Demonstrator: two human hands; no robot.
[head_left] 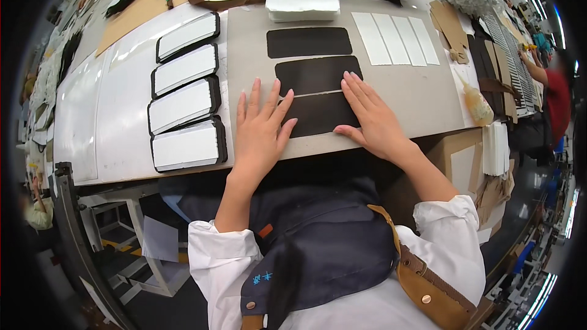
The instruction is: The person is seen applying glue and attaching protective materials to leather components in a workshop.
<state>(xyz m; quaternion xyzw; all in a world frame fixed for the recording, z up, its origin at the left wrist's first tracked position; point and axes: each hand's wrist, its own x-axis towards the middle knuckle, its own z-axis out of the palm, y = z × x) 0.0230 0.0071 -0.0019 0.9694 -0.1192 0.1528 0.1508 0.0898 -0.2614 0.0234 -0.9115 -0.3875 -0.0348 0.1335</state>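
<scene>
Three dark rectangular panels lie in a column on the grey work board [416, 95]: a far panel [309, 42], a middle panel [315, 75] and a near panel [321, 116]. My left hand [260, 131] rests at the left ends of the middle and near panels, fingers spread. On their right side lies my right hand [377, 119], its fingers stretched over the panel ends and thumb apart. Neither hand grips anything. Several white strips [391, 38] are laid side by side beyond my right hand. Behind the far panel sits a stack of white pieces [302, 5].
Left of my left hand, several white pieces on black rectangular ones [189, 145] form a column. A squeeze bottle [476, 107] with yellowish contents stands near the right table edge. Below it is a cardboard box [461, 159]. A person in red [557, 98] works at far right.
</scene>
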